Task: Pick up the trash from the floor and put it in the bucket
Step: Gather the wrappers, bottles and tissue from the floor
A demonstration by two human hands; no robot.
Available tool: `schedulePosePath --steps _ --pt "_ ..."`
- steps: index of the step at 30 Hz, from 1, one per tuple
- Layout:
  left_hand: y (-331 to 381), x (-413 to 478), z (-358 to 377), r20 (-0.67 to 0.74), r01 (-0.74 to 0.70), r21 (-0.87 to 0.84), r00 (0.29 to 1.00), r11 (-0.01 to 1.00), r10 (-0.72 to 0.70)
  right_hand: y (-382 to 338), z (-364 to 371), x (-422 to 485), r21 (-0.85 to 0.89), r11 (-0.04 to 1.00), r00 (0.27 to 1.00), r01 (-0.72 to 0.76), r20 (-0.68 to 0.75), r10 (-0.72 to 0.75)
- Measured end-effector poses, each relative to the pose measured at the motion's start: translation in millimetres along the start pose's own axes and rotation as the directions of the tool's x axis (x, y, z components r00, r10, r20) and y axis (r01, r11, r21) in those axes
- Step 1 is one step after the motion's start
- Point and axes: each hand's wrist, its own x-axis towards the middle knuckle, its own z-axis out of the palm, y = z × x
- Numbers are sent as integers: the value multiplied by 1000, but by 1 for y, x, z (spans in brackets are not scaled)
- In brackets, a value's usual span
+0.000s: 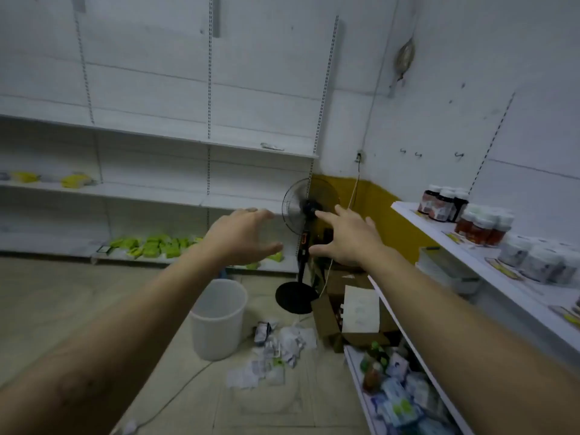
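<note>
The pale tiled floor (78, 296) runs between white wall shelving (150, 196) and a white shelf unit (470, 265) on the right that carries jars. On it stands a round white plastic bucket (218, 318), upright and open at the top. As far as its dim inside shows, nothing lies in it, though the bottom is hard to read. Just right of it, reaching toward the viewer, lies the trash: a loose heap of crumpled white paper and wrappers (279, 346), with flatter scraps (248, 373) at its near edge. The heap looks untouched, so I judge the task barely begun, with all the picking up left to do.

Both arms are stretched forward well above the floor. The left hand (241, 237) is spread with fingers loosely curved and holds nothing; the right hand (345, 238) is likewise splayed and empty.

A brown cardboard box (326, 318) sits beside the heap. Blur smears the small items, and one pale scrap (130, 426) at the bottom edge is unclear.
</note>
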Motion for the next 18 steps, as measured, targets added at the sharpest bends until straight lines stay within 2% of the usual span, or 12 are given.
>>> schedulePosePath --steps 3,13,18 --pt "-7 24 31 36 50 4 998 999 -50 13 30 25 11 1000 999 -7 41 6" --pt "-12 130 154 204 101 44 973 994 -108 100 136 125 217 971 982 -100 178 62" --pt "-22 177 205 272 121 41 954 992 -128 126 177 163 228 965 968 -132 240 75"
